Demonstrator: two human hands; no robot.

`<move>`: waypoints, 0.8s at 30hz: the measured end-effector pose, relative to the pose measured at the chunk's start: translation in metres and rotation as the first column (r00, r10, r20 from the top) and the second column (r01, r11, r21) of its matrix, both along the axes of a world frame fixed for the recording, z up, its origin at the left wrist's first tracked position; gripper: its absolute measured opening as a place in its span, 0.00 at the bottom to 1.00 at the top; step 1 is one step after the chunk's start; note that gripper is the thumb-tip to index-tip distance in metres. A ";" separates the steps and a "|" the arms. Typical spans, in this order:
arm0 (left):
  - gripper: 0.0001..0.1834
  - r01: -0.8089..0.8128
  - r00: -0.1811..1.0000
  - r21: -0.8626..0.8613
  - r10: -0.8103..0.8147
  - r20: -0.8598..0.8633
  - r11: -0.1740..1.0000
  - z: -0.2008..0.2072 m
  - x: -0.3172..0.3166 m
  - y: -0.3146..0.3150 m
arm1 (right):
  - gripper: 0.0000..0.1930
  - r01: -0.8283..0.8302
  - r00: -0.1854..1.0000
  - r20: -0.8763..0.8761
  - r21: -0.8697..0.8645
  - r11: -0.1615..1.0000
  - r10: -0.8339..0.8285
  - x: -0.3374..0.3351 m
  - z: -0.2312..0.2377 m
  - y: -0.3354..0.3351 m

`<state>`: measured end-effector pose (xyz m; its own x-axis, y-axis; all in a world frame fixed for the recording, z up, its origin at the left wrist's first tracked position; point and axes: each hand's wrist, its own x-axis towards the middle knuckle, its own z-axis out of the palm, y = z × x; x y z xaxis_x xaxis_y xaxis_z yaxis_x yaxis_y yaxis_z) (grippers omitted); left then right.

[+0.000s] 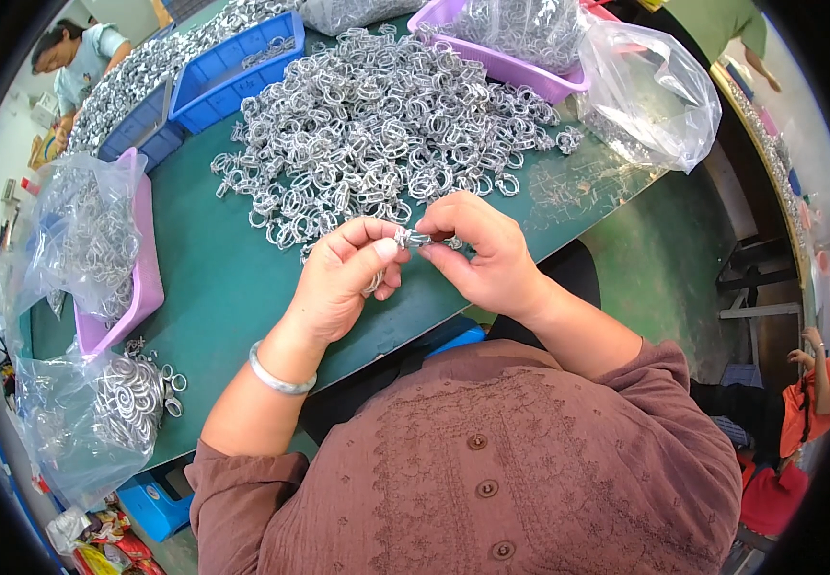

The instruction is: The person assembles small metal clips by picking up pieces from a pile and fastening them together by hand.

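Between my two hands, just above the near edge of the green table (214, 316), is a small silver metal ring piece (411, 239). My left hand (346, 278) pinches one end of it between thumb and forefinger. Another ring (373, 283) shows against the curled fingers of that hand. The thumb and fingertips of my right hand (477, 251) close on the other end. Right beyond my hands spreads a wide heap of silver metal rings (377, 125). The fine shape of the held piece is partly covered by my fingers.
Blue bins (228, 81) stand at the back left. A purple tray (149, 240) with bagged rings and a clear bag of rings (127, 402) sit at the left. Another purple tray (554, 88) and a clear plastic bag (659, 96) lie back right. Co-workers sit around.
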<state>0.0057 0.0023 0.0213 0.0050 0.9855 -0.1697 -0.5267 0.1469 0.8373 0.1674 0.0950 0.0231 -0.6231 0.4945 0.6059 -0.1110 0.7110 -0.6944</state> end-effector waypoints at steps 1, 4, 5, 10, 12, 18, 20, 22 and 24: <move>0.10 -0.023 0.991 0.004 0.023 -0.133 1.000 -0.001 0.001 -0.001 | 0.12 -0.001 1.000 0.001 0.000 1.000 0.001 -0.001 0.000 0.000; 0.09 -0.055 0.957 0.061 0.071 -0.281 0.997 -0.003 0.002 -0.002 | 0.13 0.041 0.999 -0.035 0.181 0.983 -0.035 -0.002 0.000 -0.001; 0.09 -0.057 0.957 0.059 0.071 -0.280 0.997 -0.002 0.003 -0.002 | 0.13 0.046 0.999 -0.019 0.131 0.990 -0.044 -0.001 0.000 -0.001; 0.09 -0.087 0.978 0.011 0.087 -0.188 0.996 -0.004 0.004 -0.002 | 0.13 0.033 0.999 -0.005 -0.001 0.999 -0.033 0.001 0.001 -0.001; 0.10 -0.070 0.975 0.032 0.075 -0.210 0.997 -0.003 0.004 -0.001 | 0.12 0.019 0.999 -0.028 -0.032 0.999 -0.020 0.001 0.001 0.000; 0.12 -0.083 0.946 0.172 0.132 -0.297 0.982 -0.007 0.005 -0.001 | 0.12 -0.020 1.000 -0.001 -0.100 0.995 0.020 0.004 0.002 0.002; 0.13 -0.061 0.940 0.215 0.129 -0.317 0.975 -0.010 0.004 0.000 | 0.12 -0.026 1.000 -0.010 -0.113 0.993 0.025 0.004 0.002 0.001; 0.14 -0.072 0.914 0.249 0.164 -0.372 0.966 -0.011 0.004 0.000 | 0.12 -0.032 0.999 -0.019 -0.125 0.992 0.030 0.004 0.002 0.001; 0.14 -0.074 0.908 0.260 0.173 -0.381 0.963 -0.012 0.004 0.000 | 0.12 -0.041 0.999 -0.017 -0.124 0.991 0.039 0.005 0.002 0.001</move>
